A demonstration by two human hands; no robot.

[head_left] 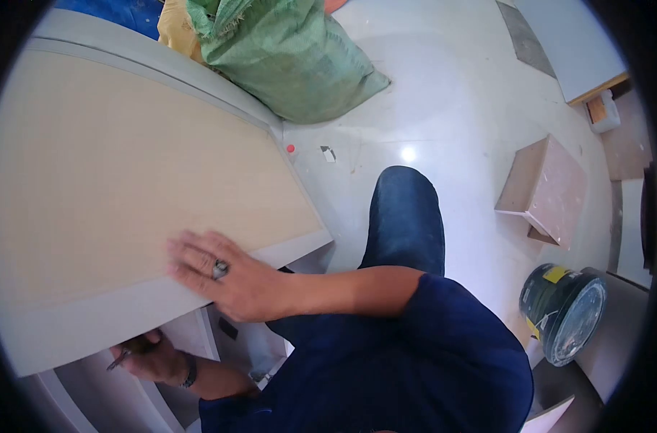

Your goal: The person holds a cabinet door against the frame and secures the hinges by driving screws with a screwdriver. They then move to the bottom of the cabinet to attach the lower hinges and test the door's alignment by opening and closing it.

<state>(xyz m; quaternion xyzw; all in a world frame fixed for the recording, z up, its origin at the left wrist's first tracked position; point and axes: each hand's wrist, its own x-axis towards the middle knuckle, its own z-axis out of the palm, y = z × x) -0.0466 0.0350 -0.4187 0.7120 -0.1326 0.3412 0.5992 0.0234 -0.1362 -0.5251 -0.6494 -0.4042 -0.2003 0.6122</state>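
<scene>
My right hand (231, 281), with a ring on one finger, lies with spread fingers on the near edge of a pale cabinet panel (126, 166); its fingertips are blurred. Below that edge, my left hand (151, 361) is closed around a small dark-handled tool (119, 359) with a short metal shaft pointing down and left. I cannot make out its exact kind, as fingers and shadow cover part of it. The left hand is beside the open compartments (123, 393) of the cabinet, under the panel's rim.
A full green woven sack (292, 65) stands beyond the panel on the glossy white floor (444, 108). To the right are an open box-like wooden piece (549, 187), a dark bucket (559, 314) and a white jerrycan (604, 112). My bent knee (406, 216) juts out in the middle.
</scene>
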